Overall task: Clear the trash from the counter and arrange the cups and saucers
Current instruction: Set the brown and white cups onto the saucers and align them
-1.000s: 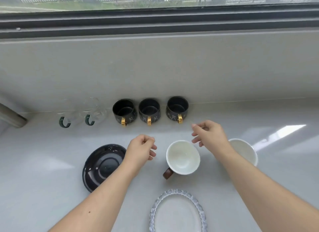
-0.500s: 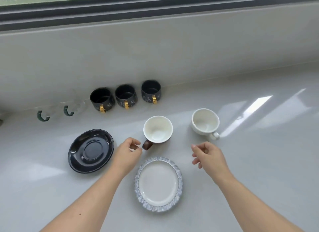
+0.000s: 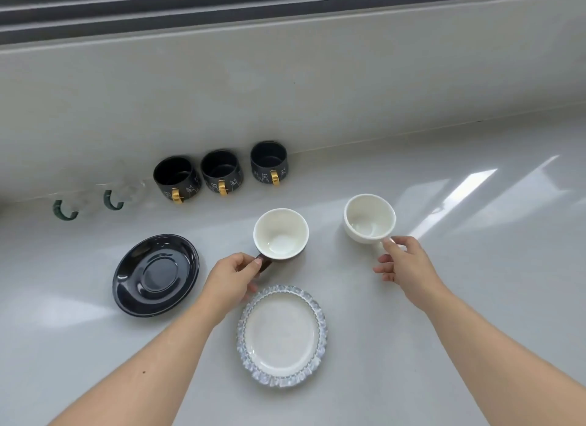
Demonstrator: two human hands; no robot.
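Seemingly pinched, each cup's handle: brown-handled cup point(image 3: 281, 233) left hand point(image 3: 231, 279), white cup point(image 3: 369, 217) right hand point(image 3: 407, 267).

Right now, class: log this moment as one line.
left hand: pinching brown-handled cup handle | right hand: pinching white cup handle | saucers: empty

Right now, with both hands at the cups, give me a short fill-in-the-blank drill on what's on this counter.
1. The left hand pinches the ____ handle of the brown-handled cup.
2. The right hand pinches the handle of the ____ cup.
3. Along the wall stand ____ black cups with gold handles.
4. The black saucer lies to the ____ of the ruffled glass plate.

Missing words: brown; white; three; left
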